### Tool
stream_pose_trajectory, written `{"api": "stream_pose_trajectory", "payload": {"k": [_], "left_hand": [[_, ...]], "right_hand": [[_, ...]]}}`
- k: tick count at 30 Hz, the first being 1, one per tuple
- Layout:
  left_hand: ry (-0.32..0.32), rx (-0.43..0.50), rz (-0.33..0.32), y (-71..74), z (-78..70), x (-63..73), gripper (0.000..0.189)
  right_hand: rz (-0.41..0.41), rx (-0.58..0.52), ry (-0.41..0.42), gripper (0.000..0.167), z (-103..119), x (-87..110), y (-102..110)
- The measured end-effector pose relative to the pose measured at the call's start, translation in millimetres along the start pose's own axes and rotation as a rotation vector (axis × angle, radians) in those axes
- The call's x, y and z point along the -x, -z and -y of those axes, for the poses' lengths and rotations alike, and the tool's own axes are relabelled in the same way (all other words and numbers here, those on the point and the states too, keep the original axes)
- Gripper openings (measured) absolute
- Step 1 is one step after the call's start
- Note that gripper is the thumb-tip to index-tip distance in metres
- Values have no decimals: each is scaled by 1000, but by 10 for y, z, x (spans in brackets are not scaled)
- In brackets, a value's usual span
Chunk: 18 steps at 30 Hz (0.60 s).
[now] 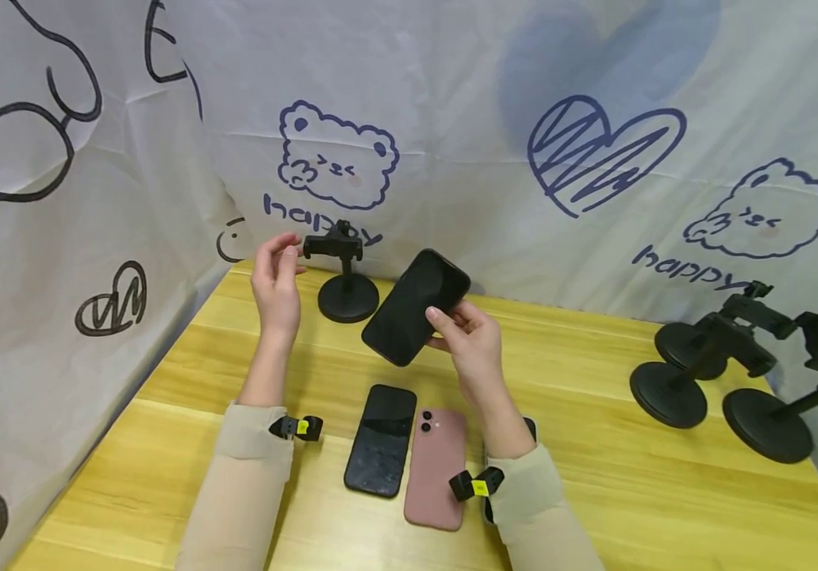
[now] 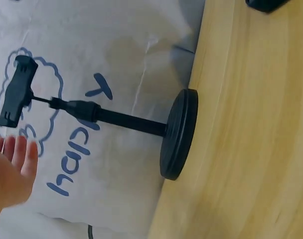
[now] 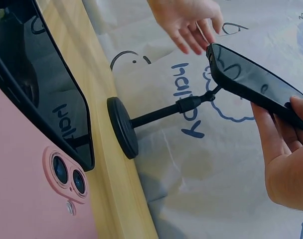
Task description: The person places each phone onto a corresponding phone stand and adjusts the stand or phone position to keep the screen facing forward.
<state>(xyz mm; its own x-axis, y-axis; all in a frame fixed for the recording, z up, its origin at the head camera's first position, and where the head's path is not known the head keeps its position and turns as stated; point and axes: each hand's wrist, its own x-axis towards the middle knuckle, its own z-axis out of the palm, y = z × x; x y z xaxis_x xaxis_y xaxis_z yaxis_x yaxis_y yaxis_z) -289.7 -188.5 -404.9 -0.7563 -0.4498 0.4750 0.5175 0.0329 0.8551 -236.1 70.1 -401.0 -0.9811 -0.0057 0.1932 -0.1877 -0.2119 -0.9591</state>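
A black smartphone (image 1: 412,309) is gripped at its lower right edge by my right hand (image 1: 476,341), thumb on the screen and fingers behind; it is tilted above the table. To its left stands a black phone stand (image 1: 347,295) with a round base, upright post and clamp head (image 2: 19,92). My left hand (image 1: 277,285) is raised beside that clamp head, fingers loosely extended and holding nothing. In the right wrist view the held phone (image 3: 261,82) overlaps the clamp and hides it.
On the wooden table (image 1: 566,507) between my forearms lie a dark phone (image 1: 380,440) and a pink phone (image 1: 437,476) with its cameras up. Another phone is mostly hidden under my right sleeve. Several black stands (image 1: 669,395) are at the right. A drawn-on white cloth (image 1: 451,182) hangs behind.
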Motion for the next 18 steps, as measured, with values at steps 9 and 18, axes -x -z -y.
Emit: {"api": "stream_pose_trajectory", "payload": {"k": [9, 18], "left_hand": [[43, -52, 147, 74, 35, -42, 36], [34, -69, 134, 55, 21, -33, 34]], "right_hand": [[-14, -2, -15, 26, 12, 25, -25], [-21, 11, -5, 28, 80, -61, -28]]}}
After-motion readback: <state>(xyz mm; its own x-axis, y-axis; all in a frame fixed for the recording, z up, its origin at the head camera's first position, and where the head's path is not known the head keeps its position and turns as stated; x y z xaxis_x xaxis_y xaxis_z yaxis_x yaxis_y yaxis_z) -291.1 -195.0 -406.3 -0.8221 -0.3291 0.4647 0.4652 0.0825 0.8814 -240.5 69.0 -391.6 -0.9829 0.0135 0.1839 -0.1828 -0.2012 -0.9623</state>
